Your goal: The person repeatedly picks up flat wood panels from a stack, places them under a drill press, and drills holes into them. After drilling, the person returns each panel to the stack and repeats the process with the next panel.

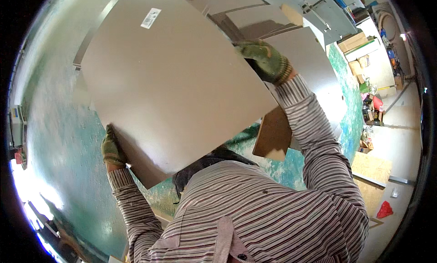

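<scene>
A large, flat grey-beige panel (177, 85) with a white label near its far edge fills the middle of the view, tilted above the floor. Wearing a green knit glove, my left hand (112, 147) grips its left edge near the near corner. My right hand (266, 60), gloved the same way, is closed over the right edge, with its fingertips partly hidden. Behind and to the right of this panel lie more grey panels (314, 65), overlapping in a stack. A brown board (273, 134) pokes out beneath my right forearm.
The floor (68, 126) is worn green and shiny. Grey metal equipment (318, 12) stands at the far right. Along the right side are cardboard boxes (354, 42), assorted clutter and a plywood sheet (369, 176). A red object (384, 210) lies near the right rim.
</scene>
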{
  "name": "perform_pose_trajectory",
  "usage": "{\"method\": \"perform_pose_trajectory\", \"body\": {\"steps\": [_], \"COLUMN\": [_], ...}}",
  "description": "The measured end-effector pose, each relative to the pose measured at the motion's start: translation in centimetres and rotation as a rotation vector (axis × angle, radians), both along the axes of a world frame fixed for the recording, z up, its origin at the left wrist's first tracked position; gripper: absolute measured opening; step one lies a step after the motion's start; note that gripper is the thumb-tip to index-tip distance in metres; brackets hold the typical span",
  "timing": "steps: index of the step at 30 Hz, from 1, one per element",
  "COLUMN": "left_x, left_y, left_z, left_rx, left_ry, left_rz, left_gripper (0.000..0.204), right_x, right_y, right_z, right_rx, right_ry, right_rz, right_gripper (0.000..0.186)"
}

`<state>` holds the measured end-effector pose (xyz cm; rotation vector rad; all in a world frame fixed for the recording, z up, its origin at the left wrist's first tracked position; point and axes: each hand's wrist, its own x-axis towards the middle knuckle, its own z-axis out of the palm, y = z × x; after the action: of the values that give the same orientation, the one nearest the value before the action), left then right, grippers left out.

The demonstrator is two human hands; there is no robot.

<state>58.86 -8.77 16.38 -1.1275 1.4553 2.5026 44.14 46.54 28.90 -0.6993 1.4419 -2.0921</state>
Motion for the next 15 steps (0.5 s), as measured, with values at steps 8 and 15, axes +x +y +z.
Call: {"method": "perform_pose_trajectory", "body": {"steps": [8,15], "left_x": [3.0,8.0], "left_y": [3.4,6.9], "left_z": [4.1,6.3], "left_rx": [-0.019,0.151], "left_ry": [-0.003,0.054], "left_rz": [0.062,0.292], "left_gripper": [0.045,0.061], "right_x": [-0.6,0.5], "right_y": [0.7,1.0], "right_z": [3.5,4.1], "right_rx": [0.465,0.477], "right_ry": [0.847,0.877], "right_rz": [-0.181,-0.189], "right_gripper": [0.030,0.039]}}
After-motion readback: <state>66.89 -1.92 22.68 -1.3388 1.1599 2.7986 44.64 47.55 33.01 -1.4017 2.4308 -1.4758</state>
